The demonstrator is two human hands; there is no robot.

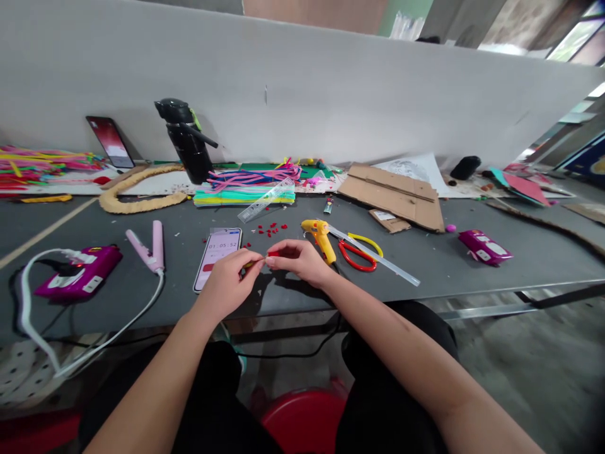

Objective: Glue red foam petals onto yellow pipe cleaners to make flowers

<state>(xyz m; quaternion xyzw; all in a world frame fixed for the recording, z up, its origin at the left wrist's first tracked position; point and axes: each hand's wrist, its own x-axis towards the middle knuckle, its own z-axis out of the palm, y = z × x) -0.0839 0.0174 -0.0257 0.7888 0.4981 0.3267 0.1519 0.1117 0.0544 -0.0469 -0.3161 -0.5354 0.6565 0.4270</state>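
Observation:
My left hand (230, 282) and my right hand (299, 259) meet over the front of the grey table (472, 271). Both are pinched closed on a small red piece (273, 255) held between the fingertips; a thin yellowish bit shows at my left fingertips. Several tiny red bits (269, 229) lie scattered just beyond the hands. A phone (218, 255) showing a timer lies flat beside my left hand. A yellow glue gun (321, 238) rests right behind my right hand.
Red-handled scissors (358, 255), a glue stick (378, 255) and a clear ruler (266, 200) lie nearby. Pink hair straightener (150, 248), magenta power strips (78, 272) (484, 246), black bottle (185, 140), stacked coloured pipe cleaners (246, 189), cardboard (394, 195) and a propped phone (109, 141) stand farther back.

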